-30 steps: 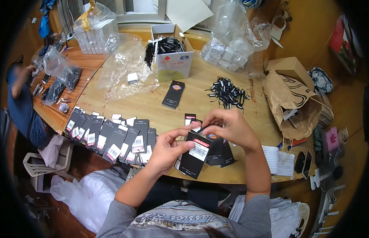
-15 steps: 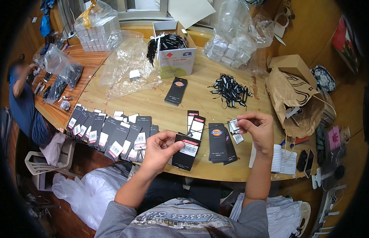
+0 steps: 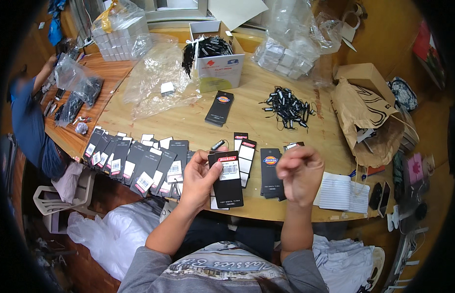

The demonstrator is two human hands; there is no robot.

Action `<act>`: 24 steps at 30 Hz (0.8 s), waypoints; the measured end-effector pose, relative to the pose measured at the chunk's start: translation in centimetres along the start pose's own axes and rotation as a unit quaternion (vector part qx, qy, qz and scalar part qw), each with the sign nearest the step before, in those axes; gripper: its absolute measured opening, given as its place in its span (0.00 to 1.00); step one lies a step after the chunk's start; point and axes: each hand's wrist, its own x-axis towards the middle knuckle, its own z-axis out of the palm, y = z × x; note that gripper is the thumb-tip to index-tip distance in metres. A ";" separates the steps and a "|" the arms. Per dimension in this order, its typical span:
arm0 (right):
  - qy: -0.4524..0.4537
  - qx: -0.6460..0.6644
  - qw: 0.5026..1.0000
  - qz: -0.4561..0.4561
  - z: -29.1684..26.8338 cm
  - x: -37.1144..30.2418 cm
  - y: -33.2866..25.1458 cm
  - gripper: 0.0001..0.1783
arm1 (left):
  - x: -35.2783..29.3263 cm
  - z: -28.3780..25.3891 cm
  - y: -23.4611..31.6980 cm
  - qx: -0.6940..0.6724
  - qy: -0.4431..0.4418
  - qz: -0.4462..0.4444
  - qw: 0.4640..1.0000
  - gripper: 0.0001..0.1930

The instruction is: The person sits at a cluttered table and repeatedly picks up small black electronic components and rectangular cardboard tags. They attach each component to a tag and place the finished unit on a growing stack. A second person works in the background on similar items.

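Upright over the front edge of the table, a black hang tag (image 3: 228, 188) with a red band and a white barcode sticker is pinched between the thumb and fingers of my left hand (image 3: 195, 180). White of another tag peeks out at its lower edge. A black string tag fastener (image 3: 218, 145) shows just above that hand. My right hand (image 3: 302, 176) hovers right of it, fingers loosely bent, slightly blurred, nothing visible in them. Beneath and beside it lies a stack of black tags (image 3: 271, 173) with a coloured logo. Between the hands are tags with white stickers (image 3: 246, 158).
Overlapping barcoded tags (image 3: 139, 163) spread along the left front edge. A fastener pile (image 3: 288, 107), a small tag stack (image 3: 219, 108) and a box of fasteners (image 3: 217, 73) stand farther back. Right are a paper bag (image 3: 359, 117) and notebook (image 3: 332, 188). Another person (image 3: 32, 112) sits left.
The right hand has come down and lost its stretched string. The held tag is now turned more upright and facing me, and the fastener's end shows above the left hand.
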 end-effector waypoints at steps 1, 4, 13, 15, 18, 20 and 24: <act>0.005 -0.100 0.995 0.000 0.6 -0.4 0.1 0.04 | 0.1 -0.3 -0.3 0.005 -0.001 0.002 1.000 0.06; 0.060 -0.434 0.897 -0.066 -0.1 0.7 2.2 0.07 | 0.7 -0.5 -0.6 0.007 -0.010 -0.020 1.000 0.06; -0.239 -0.222 0.896 0.302 -0.8 1.4 2.6 0.17 | 0.5 -1.3 1.6 -0.105 -0.176 -0.213 0.955 0.05; -0.182 -0.320 0.858 0.359 -1.4 1.4 1.5 0.13 | 0.3 -1.6 2.2 -0.087 -0.149 -0.179 0.968 0.05; -0.177 -0.379 0.876 0.241 -2.2 0.8 1.0 0.07 | 0.3 -2.1 2.8 -0.064 -0.133 -0.161 0.976 0.06; -0.220 -0.345 0.896 0.171 -1.8 1.0 1.4 0.16 | 0.1 -2.0 2.9 -0.082 -0.162 -0.188 0.965 0.06; -0.264 -0.241 0.910 0.212 0.0 0.7 3.1 0.23 | -0.3 -0.5 2.8 -0.094 -0.191 -0.238 0.948 0.07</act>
